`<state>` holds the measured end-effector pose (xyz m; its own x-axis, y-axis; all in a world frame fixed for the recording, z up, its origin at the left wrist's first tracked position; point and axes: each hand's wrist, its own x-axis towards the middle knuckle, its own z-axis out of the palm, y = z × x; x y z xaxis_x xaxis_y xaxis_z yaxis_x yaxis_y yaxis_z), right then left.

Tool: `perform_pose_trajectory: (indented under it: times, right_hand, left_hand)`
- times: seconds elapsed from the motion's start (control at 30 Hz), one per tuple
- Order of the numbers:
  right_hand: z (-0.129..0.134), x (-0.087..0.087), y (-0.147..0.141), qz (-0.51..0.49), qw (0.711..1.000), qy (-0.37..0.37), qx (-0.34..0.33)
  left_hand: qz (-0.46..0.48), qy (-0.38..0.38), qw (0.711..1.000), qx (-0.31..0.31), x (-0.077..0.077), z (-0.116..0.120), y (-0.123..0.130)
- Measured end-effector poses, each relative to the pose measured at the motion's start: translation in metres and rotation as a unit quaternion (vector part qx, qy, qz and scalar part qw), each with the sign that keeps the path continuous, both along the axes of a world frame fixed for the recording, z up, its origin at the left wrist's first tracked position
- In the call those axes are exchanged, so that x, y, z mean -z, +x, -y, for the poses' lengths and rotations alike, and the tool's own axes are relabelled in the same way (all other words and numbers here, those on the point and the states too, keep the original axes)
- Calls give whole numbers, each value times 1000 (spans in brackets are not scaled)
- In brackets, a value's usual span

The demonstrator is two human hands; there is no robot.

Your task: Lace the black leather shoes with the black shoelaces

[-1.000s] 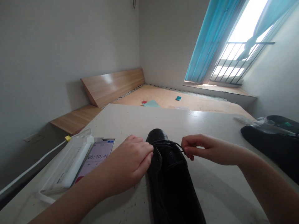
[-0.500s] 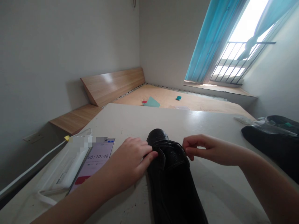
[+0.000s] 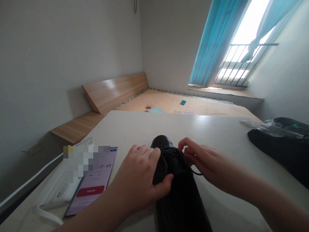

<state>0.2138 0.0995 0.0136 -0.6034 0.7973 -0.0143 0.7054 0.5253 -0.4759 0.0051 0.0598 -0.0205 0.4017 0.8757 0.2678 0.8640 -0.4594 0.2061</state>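
Note:
A black leather lace-up shoe [image 3: 164,140] rests on the white table with its toe pointing away from me. My left hand [image 3: 147,174] grips the shoe's left side, the thumb lying over the edge of its opening. On the right side, my right hand [image 3: 193,154] has its fingers closed at the shoelace [image 3: 169,150]. A bit of black lace curves out below that hand. Its fingertips are partly hidden against the shoe.
To the left lie a phone [image 3: 90,190] showing a timer and a white device with a cable [image 3: 61,191]. Another black shoe [image 3: 267,141] with clear plastic sits at the right edge of the white table [image 3: 135,124]. Beyond stands a bed [image 3: 207,104].
My left hand has spread further over the shoe's left side, its thumb now at the opening. My right hand has moved left, closer against the laces. The view has shifted slightly.

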Motion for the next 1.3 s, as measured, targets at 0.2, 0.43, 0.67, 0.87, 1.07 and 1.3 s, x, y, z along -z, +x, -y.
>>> perform_pose_trajectory:
  times: [0.2, 0.43, 0.67, 0.87, 1.07, 1.3]
  right_hand:
    - [13, -3, -3, -8, 1000, 21, -18]
    - [23, 11, -10, 65, 984, 167, -8]
    - [18, 17, -12, 113, 974, 197, 22]
    - [17, 16, -12, 94, 985, 143, 37]
    - [20, 19, -11, 77, 992, 88, 39]
    - [13, 17, -5, 7, 991, 133, -12]
  left_hand:
    - [51, -4, 998, 46, 4, 2, 4]
    - [111, -20, 994, 10, 0, 4, 3]
    - [140, -42, 989, -20, -1, 6, 1]
    - [177, -54, 983, -17, -1, 3, 1]
    - [176, -32, 984, -10, -1, 7, 2]
    - [159, -19, 987, -15, -1, 8, 4]
